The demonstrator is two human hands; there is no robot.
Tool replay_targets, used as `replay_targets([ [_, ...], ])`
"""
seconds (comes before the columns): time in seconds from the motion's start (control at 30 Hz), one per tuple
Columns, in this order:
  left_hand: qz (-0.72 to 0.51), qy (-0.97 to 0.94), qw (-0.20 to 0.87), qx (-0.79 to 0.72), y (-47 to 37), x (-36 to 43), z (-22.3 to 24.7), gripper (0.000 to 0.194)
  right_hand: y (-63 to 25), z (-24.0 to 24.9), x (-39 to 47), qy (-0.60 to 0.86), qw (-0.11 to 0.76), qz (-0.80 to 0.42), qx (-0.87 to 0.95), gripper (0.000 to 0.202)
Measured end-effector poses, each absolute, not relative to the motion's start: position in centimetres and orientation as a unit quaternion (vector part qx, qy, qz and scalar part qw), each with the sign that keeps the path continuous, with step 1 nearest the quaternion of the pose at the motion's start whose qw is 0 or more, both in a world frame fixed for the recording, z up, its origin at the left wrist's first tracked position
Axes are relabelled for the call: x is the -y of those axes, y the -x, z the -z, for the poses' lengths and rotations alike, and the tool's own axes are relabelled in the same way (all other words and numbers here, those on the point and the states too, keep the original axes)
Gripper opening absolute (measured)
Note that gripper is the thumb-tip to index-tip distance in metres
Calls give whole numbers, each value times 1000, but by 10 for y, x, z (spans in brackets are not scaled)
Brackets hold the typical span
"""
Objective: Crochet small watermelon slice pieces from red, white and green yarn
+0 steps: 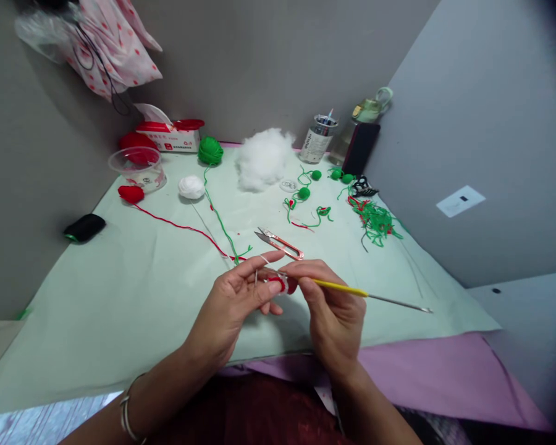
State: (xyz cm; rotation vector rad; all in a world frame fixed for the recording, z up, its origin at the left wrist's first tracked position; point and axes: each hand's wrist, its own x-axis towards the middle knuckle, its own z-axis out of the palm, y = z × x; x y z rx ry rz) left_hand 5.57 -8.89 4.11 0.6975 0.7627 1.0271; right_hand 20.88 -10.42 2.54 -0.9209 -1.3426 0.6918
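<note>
- Between thumb and fingers, your left hand [234, 298] pinches the red-and-white piece [285, 283].
- Beside it, your right hand [336, 312] grips the yellow-handled hook [340, 287].
- Just beyond both hands lie orange scissors [285, 241].

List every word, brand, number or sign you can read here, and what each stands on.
No wording reads with certainty.
Red-and-white tissue box: printed characters, too small and blurred to quote.
Pen jar: sideways dark lettering on the label, too blurred to quote.
Clear plastic tub: a dark round mark, too small to make out.
</note>
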Motion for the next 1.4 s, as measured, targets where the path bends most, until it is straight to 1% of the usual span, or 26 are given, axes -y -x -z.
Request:
replay_targets([
  [0.03,-466,-322,745,-352,-56,90,-42,34,-209,-25,104,407,636,-308,579,17],
  [0.13,-458,-320,750,-353,-54,90,-43,33,-212,-24,105,405,638,-377,536,21],
  [0.2,-457,-326,746,-359,-52,90,-43,34,-214,-25,106,399,637,-388,534,24],
  [0.27,-464,-336,732,-369,-51,91,-41,34,-215,-25,108,412,627,-331,572,25],
  [0.4,-506,-324,710,-367,-55,94,-38,40,-213,-18,115,406,546,-97,726,24],
  [0.47,-494,-279,745,-350,-56,95,-38,43,-212,-13,116,396,518,-25,758,29],
  [0.5,-476,-252,771,-341,-55,94,-39,42,-212,-12,116,400,524,-23,751,30],
  [0.57,-442,-211,809,-325,-54,92,-40,38,-211,-12,114,415,577,-86,698,27],
  [0.63,-441,-204,813,-320,-52,90,-43,36,-211,-17,110,415,634,-192,623,24],
  [0.67,-449,-213,806,-320,-52,90,-43,37,-210,-20,109,409,648,-234,599,24],
  [0.73,-456,-250,791,-323,-53,91,-44,40,-209,-25,106,400,641,-274,595,23],
  [0.8,-461,-287,773,-330,-56,93,-44,43,-207,-26,106,391,625,-257,625,20],
  [0.9,-480,-301,750,-341,-59,94,-42,44,-207,-21,110,397,603,-187,666,25],
  [1.0,-470,-261,776,-330,-59,92,-40,42,-209,-14,114,425,545,-89,717,33],
  [1.03,-457,-242,792,-324,-58,90,-39,39,-210,-14,114,426,540,-71,723,35],
  [1.1,-437,-209,815,-318,-56,87,-39,34,-212,-15,112,424,580,-98,689,30],
  [1.17,-446,-200,810,-324,-54,85,-39,29,-213,-19,109,416,638,-192,619,23],
  [1.2,-459,-208,799,-330,-54,84,-39,29,-213,-21,107,411,653,-241,589,22],
  [1.27,-475,-249,772,-340,-54,86,-39,34,-211,-24,105,399,649,-299,575,21],
  [1.33,-476,-293,753,-347,-56,89,-39,39,-210,-25,104,394,636,-294,594,17],
  [1.4,-469,-314,749,-348,-57,91,-40,39,-210,-23,104,407,637,-285,589,16],
])
